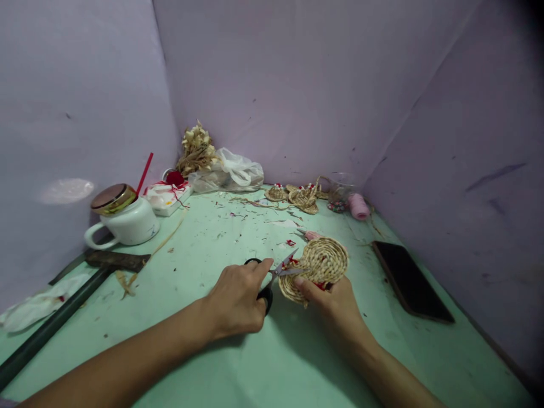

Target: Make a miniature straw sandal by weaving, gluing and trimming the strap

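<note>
My left hand (pixel 242 297) is closed round the black handles of a pair of scissors (pixel 276 273). The scissor blades are spread apart and reach over a woven straw piece (pixel 326 259) made of coiled braid in joined rounds, with red bits on it. My right hand (pixel 334 300) grips that woven piece from its near side, thumb on top. Whether the blades touch the straw or a thread, I cannot tell. Just behind the piece lies a pink-handled tool (pixel 311 234) with a metal tip, partly hidden.
A white mug (pixel 131 222) with a lidded jar on it and a hammer (pixel 119 260) are at left. Behind stand dried flowers (pixel 196 148) and a plastic bag (pixel 238 170). More woven pieces (pixel 302 196), pink thread (pixel 358 206) and a phone (pixel 410 280) are farther right.
</note>
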`<state>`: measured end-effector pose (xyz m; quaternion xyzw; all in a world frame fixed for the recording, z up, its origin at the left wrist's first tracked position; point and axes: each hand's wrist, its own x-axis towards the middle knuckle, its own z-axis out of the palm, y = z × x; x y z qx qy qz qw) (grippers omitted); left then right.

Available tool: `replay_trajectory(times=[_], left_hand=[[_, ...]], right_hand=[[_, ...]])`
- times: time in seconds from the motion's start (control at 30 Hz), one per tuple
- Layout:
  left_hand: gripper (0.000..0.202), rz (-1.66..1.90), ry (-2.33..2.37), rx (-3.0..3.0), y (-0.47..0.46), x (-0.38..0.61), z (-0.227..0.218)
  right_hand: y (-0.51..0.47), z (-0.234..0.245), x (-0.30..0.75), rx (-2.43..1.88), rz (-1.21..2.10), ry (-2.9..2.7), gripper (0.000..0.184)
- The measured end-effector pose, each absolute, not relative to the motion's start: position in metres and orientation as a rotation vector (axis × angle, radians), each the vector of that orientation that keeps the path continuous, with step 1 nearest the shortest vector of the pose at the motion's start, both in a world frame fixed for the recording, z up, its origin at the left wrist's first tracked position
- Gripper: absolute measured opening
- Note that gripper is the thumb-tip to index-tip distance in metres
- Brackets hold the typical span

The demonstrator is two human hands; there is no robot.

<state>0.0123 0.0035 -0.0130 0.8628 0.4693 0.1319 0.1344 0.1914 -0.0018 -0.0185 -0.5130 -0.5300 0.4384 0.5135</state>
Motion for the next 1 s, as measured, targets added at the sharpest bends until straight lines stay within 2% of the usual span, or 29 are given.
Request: replay_trajectory(times=[0.27, 0.5, 0.77, 0.93, 1.0], left_hand=[[0.051, 0.358, 1.29, 2.478, 0.004, 0.011, -0.011], [0.069, 0.312, 1.415, 2.57, 0.0, 0.012, -0.007], [0.059, 0.322, 1.325, 2.527, 0.002, 0.01, -0.01], [0.039, 0.309, 1.296, 2.518, 0.002, 0.011, -0.003], [0.043, 0.328, 1.333, 2.542, 0.002, 0.012, -0.003]], right_hand=[[-0.001, -0.018, 0.195, -1.263, 1.022, -1.251, 0.026], [-0.005, -0.011, 0.188, -1.325, 0.831, -1.432, 0.03], [-0.004, -0.015, 0.193, -1.321, 0.815, -1.462, 0.028], [-0.002, -0.012, 0.193, -1.32, 0.829, -1.41, 0.022], [-0.002, -0.01, 0.192, -1.296, 0.841, -1.407, 0.024]])
